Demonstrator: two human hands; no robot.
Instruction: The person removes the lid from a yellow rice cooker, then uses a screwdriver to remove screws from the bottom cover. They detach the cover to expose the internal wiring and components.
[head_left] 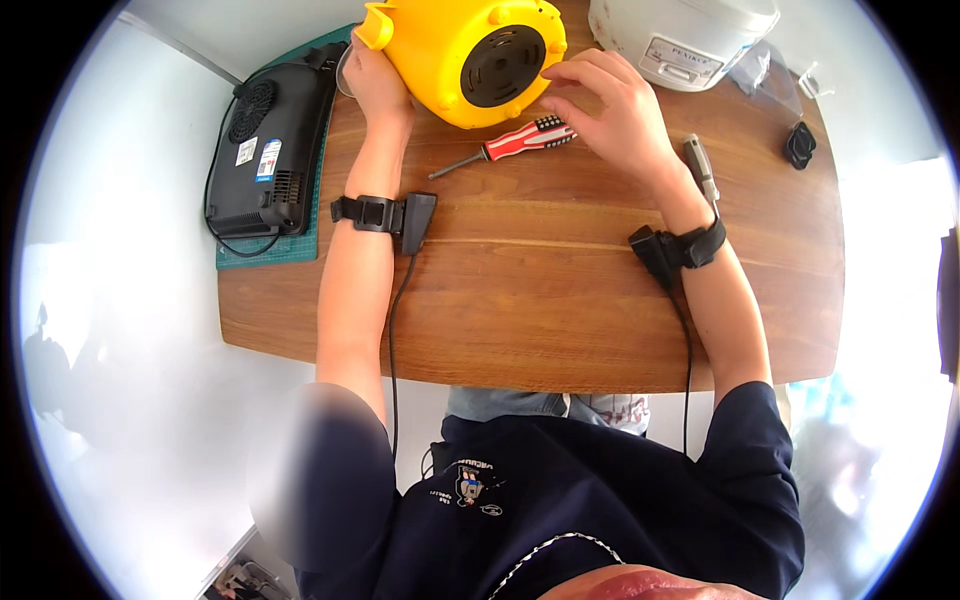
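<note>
Head view: yellow cooker (440, 50) lies tipped on its side at the far edge of the table (560, 300), black vented base (502, 65) facing near. Left hand (378, 85) is clamped on its left wall; right hand (610, 100) rests fingers loose and apart on the right rim, gripping nothing. Screwdriver (520, 138) lies just near the shell, under the right hand. Risks: round shell may roll if the left grip eases; a wrist could knock the screwdriver; wrist cables (395, 330) may snag the table edge.
</note>
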